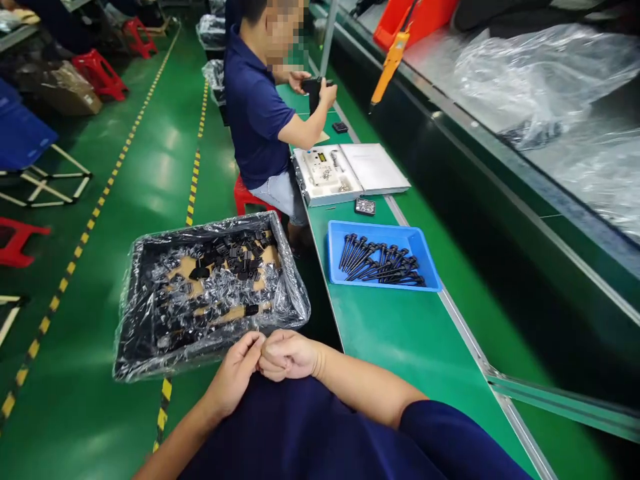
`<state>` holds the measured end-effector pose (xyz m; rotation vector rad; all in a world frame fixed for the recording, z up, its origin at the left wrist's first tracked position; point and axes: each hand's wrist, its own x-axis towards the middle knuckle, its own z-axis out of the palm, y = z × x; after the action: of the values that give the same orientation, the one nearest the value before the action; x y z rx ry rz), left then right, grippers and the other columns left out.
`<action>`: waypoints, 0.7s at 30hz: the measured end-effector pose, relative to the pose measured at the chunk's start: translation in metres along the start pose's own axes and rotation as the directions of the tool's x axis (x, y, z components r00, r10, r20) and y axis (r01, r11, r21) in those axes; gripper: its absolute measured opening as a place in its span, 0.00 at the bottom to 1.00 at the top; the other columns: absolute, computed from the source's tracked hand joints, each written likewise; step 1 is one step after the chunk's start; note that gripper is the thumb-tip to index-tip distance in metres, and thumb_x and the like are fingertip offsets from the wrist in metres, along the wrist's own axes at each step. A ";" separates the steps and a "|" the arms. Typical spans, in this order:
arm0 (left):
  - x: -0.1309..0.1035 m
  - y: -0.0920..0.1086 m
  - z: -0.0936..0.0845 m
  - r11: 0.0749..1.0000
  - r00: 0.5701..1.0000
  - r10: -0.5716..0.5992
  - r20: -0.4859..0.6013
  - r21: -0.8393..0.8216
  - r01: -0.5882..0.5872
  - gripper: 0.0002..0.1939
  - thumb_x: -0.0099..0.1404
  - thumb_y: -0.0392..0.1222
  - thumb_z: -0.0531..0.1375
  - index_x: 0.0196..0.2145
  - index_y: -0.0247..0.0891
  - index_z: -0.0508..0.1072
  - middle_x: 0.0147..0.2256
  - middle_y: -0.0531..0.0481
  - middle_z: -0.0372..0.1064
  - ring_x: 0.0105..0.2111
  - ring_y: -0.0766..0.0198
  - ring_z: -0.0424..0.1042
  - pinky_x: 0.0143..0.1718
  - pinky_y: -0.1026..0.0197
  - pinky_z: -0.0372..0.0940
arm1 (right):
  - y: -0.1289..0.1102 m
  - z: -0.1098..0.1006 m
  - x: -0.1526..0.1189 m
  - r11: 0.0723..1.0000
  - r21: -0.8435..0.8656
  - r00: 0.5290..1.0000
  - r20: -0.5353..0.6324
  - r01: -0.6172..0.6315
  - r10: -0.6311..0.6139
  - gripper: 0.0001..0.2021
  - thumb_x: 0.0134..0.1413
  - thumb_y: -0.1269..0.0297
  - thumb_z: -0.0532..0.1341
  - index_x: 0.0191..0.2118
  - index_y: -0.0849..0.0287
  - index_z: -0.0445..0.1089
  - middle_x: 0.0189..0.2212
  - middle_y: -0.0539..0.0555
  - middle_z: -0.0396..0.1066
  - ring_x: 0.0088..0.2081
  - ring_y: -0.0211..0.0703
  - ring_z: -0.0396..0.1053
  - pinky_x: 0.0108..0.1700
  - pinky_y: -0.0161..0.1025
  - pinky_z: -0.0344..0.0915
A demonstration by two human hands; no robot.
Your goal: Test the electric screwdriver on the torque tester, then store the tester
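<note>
While both hands meet low in the head view, just above the person's dark blue lap, the nearest thing to them is a black tray (131, 293) lined w/ crinkled clear plastic, sitting just beyond the knuckles, left of the green table (400, 333). Tray holds a scatter of small black parts (235, 257) over tan cardboard patches; plastic bunches over the rim on all sides.

Left hand (235, 373): fingers curled in, tips pressed against the right hand's knuckles. Can't tell if anything small is pinched between them. Right hand (287, 355): fingers folded into a loose fist, thumb tucked on top, touching the left hand; nothing visible inside it.

On the table, well apart from the hands: blue bin (383, 233) w/ a row of long black screw-like pieces (383, 263). Beyond it an open white case (350, 173), and a small black item (365, 206) between case and bin.

Further along, a co-worker in a dark blue shirt (255, 113) sits on a red stool (245, 197), both hands up around a black object (314, 90). An orange tool (390, 67) hangs near the conveyor side. Red stools (100, 70) on the green floor, left.
</note>
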<state>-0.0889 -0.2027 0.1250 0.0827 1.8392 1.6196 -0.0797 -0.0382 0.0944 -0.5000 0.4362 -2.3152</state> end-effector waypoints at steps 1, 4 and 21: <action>0.000 0.000 0.003 1.000 1.000 -0.013 -0.009 0.000 0.013 0.20 0.65 0.59 0.56 0.31 0.37 0.69 0.26 0.53 0.62 0.28 0.67 0.61 0.32 0.64 0.60 | -0.002 -0.003 -0.005 1.000 -0.004 1.000 -0.027 0.001 -0.001 0.23 0.58 0.57 0.62 0.17 0.62 0.60 0.13 0.45 0.52 0.16 0.29 0.48 0.20 0.32 0.43; 0.000 -0.006 0.007 0.996 0.994 -0.043 -0.105 0.069 0.050 0.22 0.65 0.60 0.54 0.29 0.37 0.69 0.24 0.53 0.62 0.27 0.66 0.62 0.33 0.63 0.61 | -0.008 -0.018 -0.027 0.996 -0.086 0.975 -0.220 -0.014 -0.006 0.23 0.54 0.54 0.65 0.17 0.61 0.60 0.13 0.44 0.52 0.15 0.28 0.47 0.19 0.32 0.40; 0.010 -0.066 0.023 0.951 0.915 -0.185 -0.358 0.169 0.258 0.26 0.54 0.68 0.58 0.31 0.39 0.70 0.22 0.56 0.61 0.26 0.64 0.64 0.34 0.62 0.64 | -0.060 -0.128 -0.144 0.203 -0.388 0.243 -0.827 -0.899 -0.507 0.19 0.61 0.52 0.55 0.22 0.58 0.63 0.21 0.48 0.66 0.26 0.37 0.62 0.29 0.35 0.51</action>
<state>-0.0599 -0.1931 0.0609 -0.3221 2.1900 1.3338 -0.0778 0.1263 -0.0226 0.7011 2.5211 -1.1564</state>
